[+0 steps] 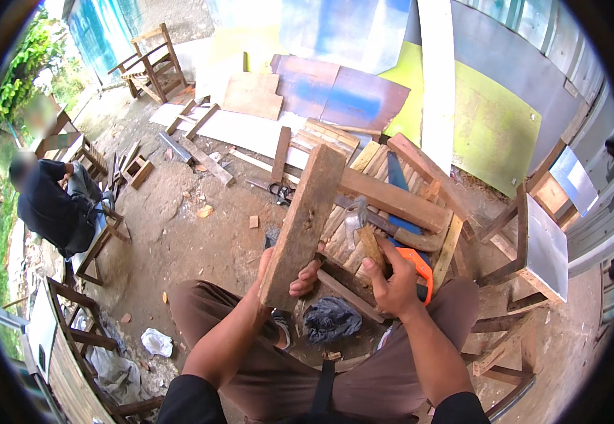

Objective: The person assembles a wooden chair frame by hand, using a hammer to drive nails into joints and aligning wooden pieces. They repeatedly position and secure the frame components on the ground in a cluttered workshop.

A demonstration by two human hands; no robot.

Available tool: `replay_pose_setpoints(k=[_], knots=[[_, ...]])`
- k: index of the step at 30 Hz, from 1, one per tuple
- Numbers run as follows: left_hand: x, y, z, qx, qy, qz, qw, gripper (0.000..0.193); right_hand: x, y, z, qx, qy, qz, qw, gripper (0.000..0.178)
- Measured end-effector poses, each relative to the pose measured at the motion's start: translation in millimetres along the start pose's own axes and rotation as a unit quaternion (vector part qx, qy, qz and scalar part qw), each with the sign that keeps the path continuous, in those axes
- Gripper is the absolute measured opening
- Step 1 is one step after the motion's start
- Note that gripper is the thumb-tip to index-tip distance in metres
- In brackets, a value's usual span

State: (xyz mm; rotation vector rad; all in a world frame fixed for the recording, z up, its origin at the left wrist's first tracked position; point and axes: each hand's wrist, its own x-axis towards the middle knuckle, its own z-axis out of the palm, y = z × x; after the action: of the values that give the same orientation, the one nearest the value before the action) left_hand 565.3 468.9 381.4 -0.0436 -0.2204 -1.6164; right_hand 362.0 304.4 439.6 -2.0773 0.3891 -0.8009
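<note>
My left hand (305, 277) grips a thick, rough wooden block (305, 222) near its lower end. The block is tilted upright in front of me, its far end leaning right. In my right hand (395, 283) is a short tool with a yellowish-brown wooden handle (371, 245). A grey, shiny head (354, 219) shows at the handle's far end; its exact kind is unclear. Close beside my right hand lies a handsaw with an orange grip (420, 270) and a blue blade (399, 177), partly covered by other wood. The block and the tool are apart.
A low slatted wooden bench (370, 166) ahead bears a heavy beam (395, 200). Between my feet sits a black plastic bag (331, 318). Wooden chair frames stand right (526, 247) and left (91, 332). A seated person (52, 201) is at far left. Sheet panels (349, 88) lean behind.
</note>
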Motion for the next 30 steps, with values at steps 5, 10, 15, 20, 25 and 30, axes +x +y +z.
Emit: replay_pose_setpoints(k=[5, 10, 15, 20, 25, 30], knots=[[5.3, -2.6, 6.9, 0.371, 0.348, 0.182, 0.841, 0.061, -1.4, 4.6, -2.4, 0.006, 0.016, 0.033, 0.999, 0.043], [10.7, -2.1, 16.4, 0.517, 0.344, 0.305, 0.722, 0.041, -2.2, 9.1, -0.5, 0.038, 0.028, 0.041, 0.998, 0.041], [10.3, 0.8, 15.5, 0.55, 0.358, 0.301, 0.692, 0.029, -10.2, 1.1, 4.0, 0.193, -0.028, 0.115, 0.974, 0.043], [17.0, -10.5, 1.0, 0.57, 0.409, 0.299, 0.646, 0.03, -19.3, -9.0, 15.8, 0.248, -0.067, 0.119, 0.959, 0.05], [18.2, -40.0, -17.9, 0.564, 0.42, 0.205, 0.681, 0.042, -9.6, -1.6, 16.4, 0.217, -0.046, 0.129, 0.966, 0.048], [5.7, -69.0, -38.1, 0.542, 0.443, 0.199, 0.686, 0.049, -2.5, 1.1, 9.2, 0.237, 0.035, 0.161, 0.957, 0.034]])
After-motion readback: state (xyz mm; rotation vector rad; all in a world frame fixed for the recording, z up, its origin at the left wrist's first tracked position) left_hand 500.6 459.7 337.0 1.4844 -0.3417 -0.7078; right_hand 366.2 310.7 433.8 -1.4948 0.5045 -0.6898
